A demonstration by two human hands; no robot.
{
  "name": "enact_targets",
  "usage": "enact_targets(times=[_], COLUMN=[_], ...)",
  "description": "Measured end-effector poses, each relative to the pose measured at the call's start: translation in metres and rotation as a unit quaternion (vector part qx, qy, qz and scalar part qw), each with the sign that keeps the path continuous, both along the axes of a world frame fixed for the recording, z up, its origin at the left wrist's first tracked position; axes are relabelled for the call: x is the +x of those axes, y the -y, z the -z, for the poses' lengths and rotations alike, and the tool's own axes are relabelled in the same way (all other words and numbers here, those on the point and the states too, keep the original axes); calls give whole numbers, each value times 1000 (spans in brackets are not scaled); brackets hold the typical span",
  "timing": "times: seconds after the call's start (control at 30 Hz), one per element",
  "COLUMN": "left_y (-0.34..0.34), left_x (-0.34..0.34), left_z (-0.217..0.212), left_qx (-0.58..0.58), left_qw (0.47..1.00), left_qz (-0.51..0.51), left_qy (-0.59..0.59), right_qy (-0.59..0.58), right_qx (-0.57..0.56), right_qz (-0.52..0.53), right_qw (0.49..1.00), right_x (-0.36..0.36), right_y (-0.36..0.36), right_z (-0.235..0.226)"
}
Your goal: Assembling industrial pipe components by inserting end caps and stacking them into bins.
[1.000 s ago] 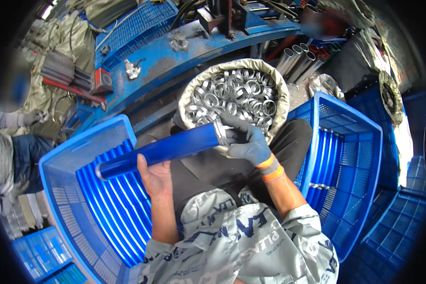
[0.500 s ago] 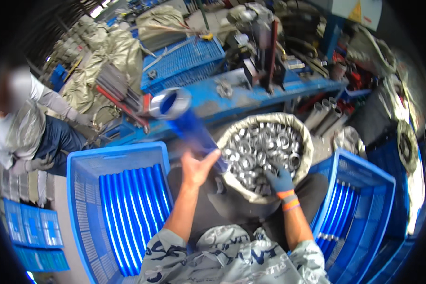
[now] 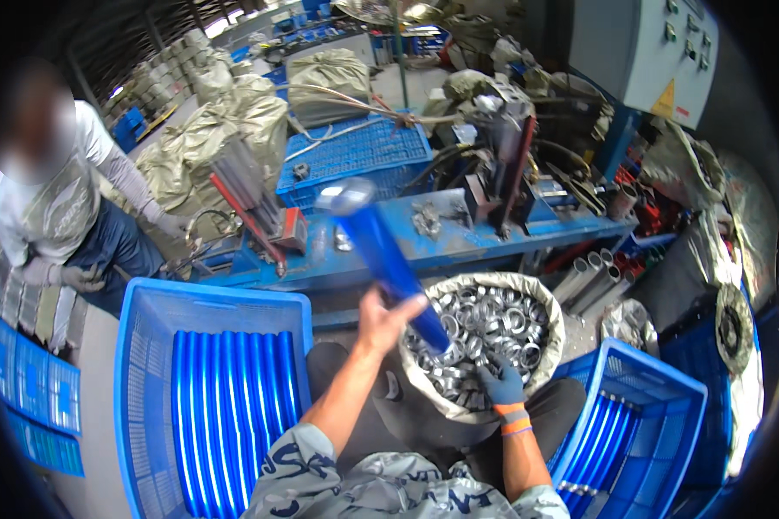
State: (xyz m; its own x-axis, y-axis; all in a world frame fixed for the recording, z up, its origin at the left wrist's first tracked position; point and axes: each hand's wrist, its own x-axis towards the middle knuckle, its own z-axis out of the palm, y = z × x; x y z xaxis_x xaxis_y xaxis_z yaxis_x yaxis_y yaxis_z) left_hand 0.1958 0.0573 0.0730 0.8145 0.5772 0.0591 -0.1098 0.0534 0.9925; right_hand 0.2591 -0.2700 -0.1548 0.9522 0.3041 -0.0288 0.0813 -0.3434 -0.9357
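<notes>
My left hand [image 3: 383, 322], bare, is closed around a shiny blue metal tube [image 3: 389, 264] held at a slant. The tube's far end, blurred by motion, carries a silvery rim; its lower end hangs over the left side of a pale fabric sack [image 3: 552, 363]. Inside that sack lie many loose silver metal rings [image 3: 519, 324]. My right hand [image 3: 500, 382], in a dark blue-grey glove with an orange-banded cuff, reaches into the near part of the sack. Its fingers are curled among the rings, and what they hold is hard to make out.
A blue crate [image 3: 130, 381] with a row of blue tubes [image 3: 234, 415] stands at my left; another crate [image 3: 666, 381] with tubes stands at my right. Ahead runs a blue workbench [image 3: 389, 238] with machine parts. At far left sits another person [image 3: 61, 190] in gloves.
The view has tilted upward, so the sack and crates sit lower in the picture. The blue tube stays in my left hand, now at a steeper slant. My right hand remains among the rings.
</notes>
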Motion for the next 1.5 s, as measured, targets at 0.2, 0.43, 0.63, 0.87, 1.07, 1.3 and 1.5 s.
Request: enact_targets(times=[0.2, 0.43, 0.63, 0.87, 1.07, 1.3, 1.5], left_y=[-60, -151, -189, -183, -173, -90, -97], left_x=[101, 240, 251, 259, 254, 96, -136], left_z=[13, 93, 148, 148, 144, 113, 156], left_qx=[-311, -381, -362, -368, -347, -151, 132], left_qw=[942, 907, 919, 918, 925, 977, 941], left_qz=[-61, -174, -154, -150, -157, -141, -311], left_qy=[109, 47, 16, -5, -6, 51, 30], right_qy=[46, 21, -37, -30, 134, 255, 303], right_qx=[-38, -52, -55, -45, -98, -201, -351], right_qz=[-22, -47, -63, -46, -36, -158, -171], right_qw=[998, 997, 996, 997, 985, 933, 869], right_x=[1, 5, 16, 17, 15, 11, 9], right_y=[-1, -4, -20, -20, -13, -7, -19], right_z=[-24, -19, -24, -33, -29, -15, 16])
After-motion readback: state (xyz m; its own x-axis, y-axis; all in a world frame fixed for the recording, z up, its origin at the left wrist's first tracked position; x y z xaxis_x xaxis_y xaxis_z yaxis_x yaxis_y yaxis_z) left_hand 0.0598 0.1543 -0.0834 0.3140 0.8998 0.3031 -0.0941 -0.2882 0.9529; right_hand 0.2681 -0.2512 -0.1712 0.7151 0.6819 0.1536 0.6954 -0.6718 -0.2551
